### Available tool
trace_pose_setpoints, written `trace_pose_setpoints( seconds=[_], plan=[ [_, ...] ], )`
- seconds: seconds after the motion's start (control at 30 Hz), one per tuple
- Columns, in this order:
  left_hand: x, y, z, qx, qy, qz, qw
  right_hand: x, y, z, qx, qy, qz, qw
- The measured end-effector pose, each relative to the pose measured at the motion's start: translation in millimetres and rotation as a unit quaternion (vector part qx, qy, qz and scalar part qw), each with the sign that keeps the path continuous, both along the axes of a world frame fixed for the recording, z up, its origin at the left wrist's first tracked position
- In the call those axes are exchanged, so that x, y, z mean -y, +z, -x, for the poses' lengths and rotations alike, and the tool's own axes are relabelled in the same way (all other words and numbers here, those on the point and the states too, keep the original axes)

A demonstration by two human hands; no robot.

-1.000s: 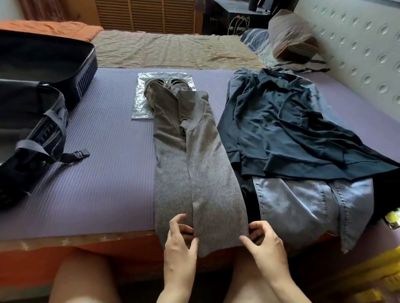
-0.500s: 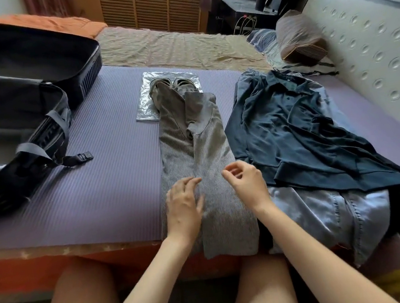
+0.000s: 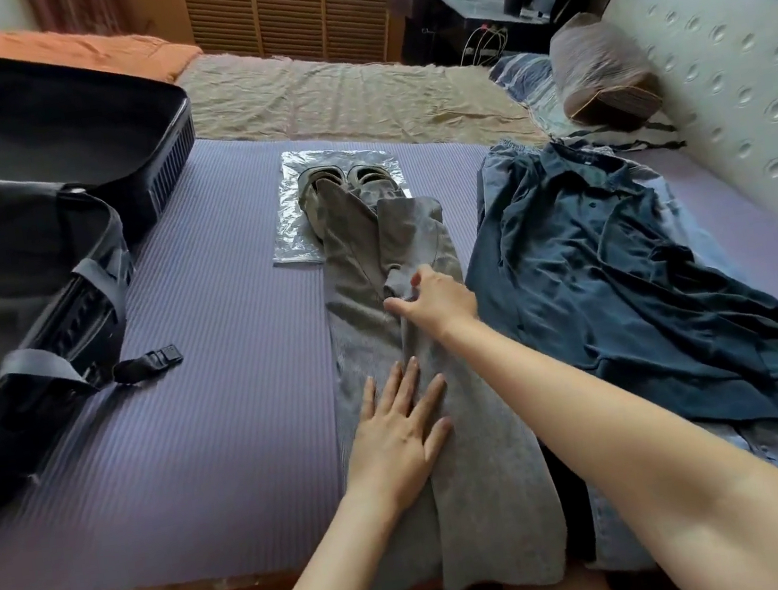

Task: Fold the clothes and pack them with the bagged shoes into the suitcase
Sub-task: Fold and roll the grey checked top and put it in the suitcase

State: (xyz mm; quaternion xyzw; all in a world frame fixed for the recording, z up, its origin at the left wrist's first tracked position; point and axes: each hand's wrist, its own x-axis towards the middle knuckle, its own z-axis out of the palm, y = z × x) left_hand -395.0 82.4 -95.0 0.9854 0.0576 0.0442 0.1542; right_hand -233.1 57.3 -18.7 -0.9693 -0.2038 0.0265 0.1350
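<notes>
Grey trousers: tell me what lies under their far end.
The far end of the grey trousers overlaps the clear bag of shoes. Two shoe openings show; the rest of the shoes is covered.

Your bed carries the suitcase at left, bagged shoes and grey trousers centre, dark shirt right.

A brown pillow lies by the padded headboard, beyond the purple mat.
</notes>
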Motion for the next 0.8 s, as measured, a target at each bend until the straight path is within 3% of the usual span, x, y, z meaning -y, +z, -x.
trace_pose_setpoints(
  seconds=[0.1, 0.23, 0.4, 0.53, 0.73, 0.8],
  plan=[
    [-1.4, -5.3, -1.0, 0.017, 0.015, -0.007, 1.000, -16.5, -6.1, -7.0, 0.046, 0.002, 0.026, 0.999],
    [-0.9, -10.5, -1.2, 0.023, 0.013, -0.015, 1.000, -17.3, -11.5, -10.2, 0.092, -0.005, -0.059, 0.994],
    [0.6, -8.5, 1.0, 0.027, 0.015, -0.016, 0.999, -9.8, -21.1, -19.7, 0.009, 0.040, -0.063, 0.997],
    [0.6, -8.0, 1.0, 0.035, 0.017, 0.006, 0.999, -24.8, 1.2, -45.8, 0.007, 0.028, -0.097, 0.995],
    [-11.9, 5.9, -14.0, 0.083, 0.032, 0.117, 0.989, -57.1, 16.0, -85.2, -0.012, -0.031, -0.061, 0.998],
    [-24.5, 9.9, -29.8, 0.110, 0.043, 0.104, 0.988, -64.7, 15.0, -89.8, -0.010, -0.047, -0.036, 0.998]
  ],
)
